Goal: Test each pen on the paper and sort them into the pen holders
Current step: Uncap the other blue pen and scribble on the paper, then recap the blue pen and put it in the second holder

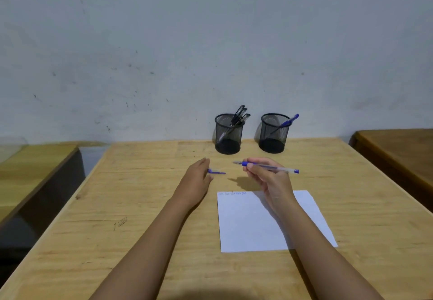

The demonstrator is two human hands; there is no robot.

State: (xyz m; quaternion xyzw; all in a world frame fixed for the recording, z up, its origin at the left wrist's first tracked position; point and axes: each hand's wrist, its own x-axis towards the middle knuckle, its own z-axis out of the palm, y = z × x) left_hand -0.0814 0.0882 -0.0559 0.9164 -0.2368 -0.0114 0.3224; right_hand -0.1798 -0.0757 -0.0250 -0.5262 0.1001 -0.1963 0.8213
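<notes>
My right hand (267, 178) holds an uncapped blue pen (278, 168) level above the table, tip pointing left. Its blue cap (216, 171) sticks out from the fingers of my left hand (198, 178), which rests just left of it on the table. A white sheet of paper (253, 224) lies under my right wrist, with small blue scribbles along its top edge. Two black mesh pen holders stand at the back: the left holder (227, 135) has black pens, the right holder (273, 134) has one blue pen (287, 123).
The wooden table (145, 206) ends at a grey wall behind the holders. A lower wooden surface (35, 166) lies to the left and a darker wooden table (398, 149) to the right.
</notes>
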